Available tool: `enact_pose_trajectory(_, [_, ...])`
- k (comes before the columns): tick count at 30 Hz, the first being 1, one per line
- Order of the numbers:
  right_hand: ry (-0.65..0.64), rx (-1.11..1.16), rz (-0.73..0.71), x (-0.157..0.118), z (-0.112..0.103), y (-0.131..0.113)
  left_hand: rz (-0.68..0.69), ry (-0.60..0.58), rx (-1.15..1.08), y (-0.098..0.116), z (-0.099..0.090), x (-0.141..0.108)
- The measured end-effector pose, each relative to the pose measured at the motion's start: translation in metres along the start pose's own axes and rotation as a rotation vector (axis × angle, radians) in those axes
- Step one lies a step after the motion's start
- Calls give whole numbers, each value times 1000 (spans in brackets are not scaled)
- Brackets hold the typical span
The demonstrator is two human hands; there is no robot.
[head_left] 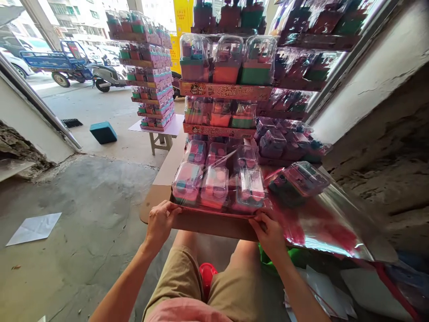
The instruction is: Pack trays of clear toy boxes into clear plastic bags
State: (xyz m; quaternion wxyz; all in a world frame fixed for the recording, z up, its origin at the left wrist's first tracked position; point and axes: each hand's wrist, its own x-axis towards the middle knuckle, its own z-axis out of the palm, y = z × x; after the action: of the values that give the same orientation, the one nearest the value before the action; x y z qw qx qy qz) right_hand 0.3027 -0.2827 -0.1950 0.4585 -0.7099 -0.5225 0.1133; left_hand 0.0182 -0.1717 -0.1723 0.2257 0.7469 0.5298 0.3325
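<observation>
A tray of clear-lidded plastic boxes point(215, 185) with pink, red and teal contents lies near the table's front edge, with clear film over it. At its front left corner my left hand point(161, 221) pinches the film and the tray's edge. My right hand point(268, 230) pinches the front right corner in the same way. Thumbs and fingertips of both hands are pressed together. To the right of the tray, a loose clear-lidded box point(306, 178) rests on a sheet of shiny clear film point(321, 219).
Stacked wrapped trays point(228, 91) rise behind the tray, with more at the right. Another tall stack point(156, 85) stands on a small table at the back left. A teal block point(103, 133) and white paper point(34, 229) lie on the floor.
</observation>
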Motion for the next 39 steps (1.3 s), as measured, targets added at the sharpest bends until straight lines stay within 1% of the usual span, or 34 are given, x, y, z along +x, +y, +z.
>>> enact_pose_trajectory(4, [3,-15,-25,1,-1,-1,43,72,117,-2,5,-1])
enact_pose_trajectory(7, [2,-39,-29,2,0,-2,57,110,106,-2,8,-1])
enact_pose_trajectory(10, [-14,-54,-15,2,0,-3,52,97,36,-3,9,0])
enact_pose_trajectory(12, [-19,-64,-16,2,0,-2,58,69,3,-3,9,2])
enact_pose_trajectory(16, [13,-86,-45,1,1,1,84,0,-32,-6,7,4])
enact_pose_trajectory(20, [17,-120,-56,1,2,1,92,-11,-46,-11,9,4])
enact_pose_trajectory(25, [69,-207,-159,0,5,6,189,63,-16,-15,13,2])
enact_pose_trajectory(30, [100,-315,-275,-3,9,13,298,103,35,-18,17,2])
enact_pose_trajectory(33, [146,-381,-365,-2,10,12,331,138,57,-22,18,4])
enact_pose_trajectory(36, [186,-409,-434,0,10,9,360,148,72,-25,19,6])
enact_pose_trajectory(39, [167,-397,-473,2,8,10,389,152,71,-27,18,9])
